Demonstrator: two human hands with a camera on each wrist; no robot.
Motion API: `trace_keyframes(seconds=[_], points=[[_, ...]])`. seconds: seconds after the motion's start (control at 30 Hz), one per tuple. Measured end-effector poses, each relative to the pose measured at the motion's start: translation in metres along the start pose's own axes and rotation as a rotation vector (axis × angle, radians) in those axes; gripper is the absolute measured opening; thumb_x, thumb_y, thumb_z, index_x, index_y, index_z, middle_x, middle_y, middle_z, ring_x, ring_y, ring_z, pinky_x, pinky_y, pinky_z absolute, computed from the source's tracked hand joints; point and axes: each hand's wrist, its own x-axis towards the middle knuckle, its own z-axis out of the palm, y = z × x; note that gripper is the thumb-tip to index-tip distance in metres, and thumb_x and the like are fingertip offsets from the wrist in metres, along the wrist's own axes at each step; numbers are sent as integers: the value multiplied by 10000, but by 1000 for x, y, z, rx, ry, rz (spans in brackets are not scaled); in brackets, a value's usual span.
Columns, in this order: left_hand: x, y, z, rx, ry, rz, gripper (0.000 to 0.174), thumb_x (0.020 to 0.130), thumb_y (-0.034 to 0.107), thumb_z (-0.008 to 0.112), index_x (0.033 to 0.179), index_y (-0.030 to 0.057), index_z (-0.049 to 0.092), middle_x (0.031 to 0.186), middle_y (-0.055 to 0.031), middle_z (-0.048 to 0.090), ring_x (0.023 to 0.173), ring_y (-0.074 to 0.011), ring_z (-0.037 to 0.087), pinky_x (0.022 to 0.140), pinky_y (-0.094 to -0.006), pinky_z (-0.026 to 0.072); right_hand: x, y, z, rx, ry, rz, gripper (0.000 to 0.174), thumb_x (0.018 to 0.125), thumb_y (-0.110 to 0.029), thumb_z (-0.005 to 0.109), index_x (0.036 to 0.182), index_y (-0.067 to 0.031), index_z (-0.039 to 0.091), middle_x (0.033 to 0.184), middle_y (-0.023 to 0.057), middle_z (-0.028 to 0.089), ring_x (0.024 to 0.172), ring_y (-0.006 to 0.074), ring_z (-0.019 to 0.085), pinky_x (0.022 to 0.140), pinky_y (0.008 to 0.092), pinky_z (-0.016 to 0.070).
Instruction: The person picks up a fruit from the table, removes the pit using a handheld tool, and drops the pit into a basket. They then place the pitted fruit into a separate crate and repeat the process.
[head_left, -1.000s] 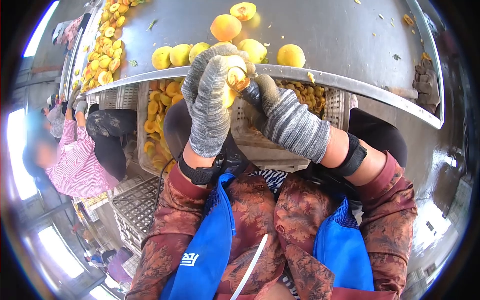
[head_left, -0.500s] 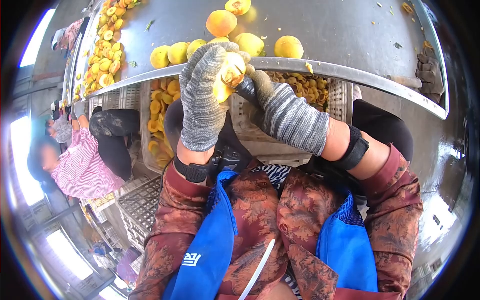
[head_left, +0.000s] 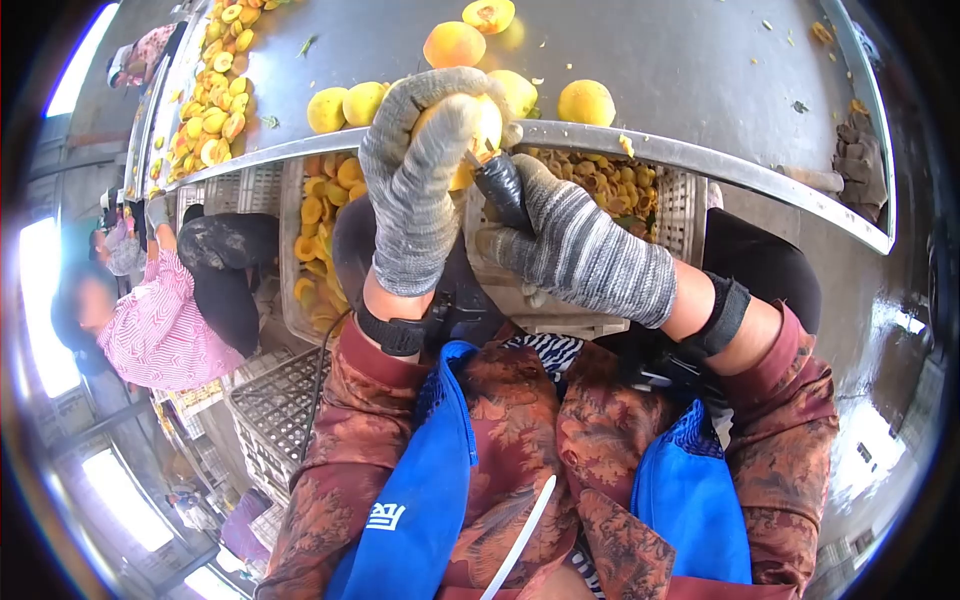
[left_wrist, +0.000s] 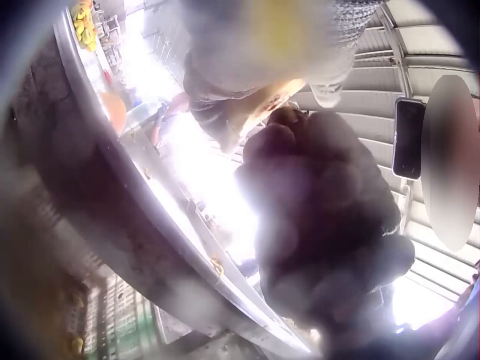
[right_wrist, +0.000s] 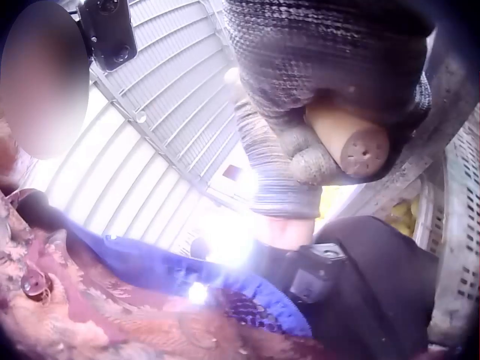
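Observation:
My gloved left hand point(head_left: 412, 195) grips a yellow peach point(head_left: 489, 122) above the table's near edge, its fingers curled round the far side. In my gloved right hand point(head_left: 590, 240) is a pitting tool with a black-wrapped handle point(head_left: 502, 190), its tip right at the peach's near side. The tip itself is mostly hidden by fruit and fingers. The right wrist view shows the tool's tan butt end point(right_wrist: 365, 154) sticking out of the fist. Both hands nearly meet in the left wrist view, where a cut edge of the peach point(left_wrist: 274, 103) shows between them.
Whole peaches point(head_left: 586, 103) sit along the metal table's rim point(head_left: 700, 168), with a halved one point(head_left: 488, 14) farther back. Peach halves point(head_left: 215, 125) heap at the left. Below the rim stand crates of halves point(head_left: 312, 235) and pits point(head_left: 610, 190). Another person point(head_left: 170, 330) sits at left.
The left hand has turned the peach, so the cut opening seen earlier now faces away or is covered. The right hand has drawn slightly back and down, showing more of the handle.

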Motion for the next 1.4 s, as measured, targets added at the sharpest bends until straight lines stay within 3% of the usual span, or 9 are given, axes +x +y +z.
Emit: trace_keyframes(seconds=[0.23, 0.53, 0.6, 0.8, 0.87, 0.9, 1.03, 1.33, 1.4], points=[[2, 6, -1, -220, -67, -227, 318, 870, 263, 516, 961, -36, 578, 874, -168, 617, 775, -240, 605, 749, -348, 499, -3, 6, 7, -28, 36, -7, 428, 809, -65, 589, 1210, -14, 448, 1013, 122, 570, 911, 212, 566, 796, 336, 470], [20, 6, -13, -2, -366, -249, 279, 832, 251, 564, 892, -17, 612, 832, -119, 618, 754, -191, 598, 710, -300, 483, -7, 8, 10, -80, 41, -31, 447, 819, -37, 566, 1238, -1, 415, 989, 137, 580, 858, 212, 592, 758, 337, 497], [22, 0, -16, -3, -359, -197, 283, 817, 263, 578, 871, -12, 617, 810, -105, 618, 751, -184, 597, 713, -297, 482, -6, 6, 8, 164, -22, 85, 496, 818, -52, 589, 1262, -5, 373, 904, 83, 575, 689, 122, 584, 582, 258, 498], [39, 1, -24, 59, -667, -319, 153, 855, 117, 535, 948, 74, 649, 908, -62, 628, 815, -161, 610, 734, -251, 491, -12, 0, -2, 602, -215, 237, 455, 826, -55, 579, 1234, 4, 387, 766, 42, 557, 473, 89, 521, 427, 221, 446], [39, -3, -23, 66, -722, -135, 176, 850, 91, 520, 984, 86, 635, 920, -73, 628, 806, -178, 610, 720, -253, 489, -13, -9, -8, 630, -234, 295, 363, 828, -65, 588, 1147, -13, 421, 697, 36, 532, 465, 99, 515, 400, 228, 435], [34, 2, -14, 121, -566, -239, 325, 807, 308, 565, 819, -12, 625, 771, -89, 621, 764, -168, 592, 726, -286, 470, -14, -13, -10, 658, -249, 348, 273, 831, -74, 597, 1059, -30, 454, 629, 30, 507, 456, 108, 510, 373, 234, 424], [36, 8, -8, 57, -574, -251, 331, 808, 315, 567, 818, -11, 627, 774, -91, 620, 763, -166, 591, 726, -283, 470, -14, -8, -16, 766, -321, 355, 146, 822, -107, 615, 860, -40, 491, 606, 16, 500, 467, 99, 510, 391, 233, 426], [27, 6, -3, -131, -438, -216, 348, 813, 325, 559, 843, -16, 623, 772, -130, 613, 690, -203, 594, 642, -295, 487, -21, -4, -18, 983, -396, 328, 153, 825, -174, 612, 806, -49, 524, 636, 2, 505, 480, 78, 486, 396, 208, 374], [27, 11, -4, -285, -502, -313, 229, 863, 208, 538, 928, 11, 635, 880, -84, 636, 817, -151, 607, 756, -262, 481, -22, -9, -22, 1026, -423, 376, 163, 825, -186, 609, 818, -44, 530, 639, 5, 514, 484, 81, 490, 405, 208, 382]])
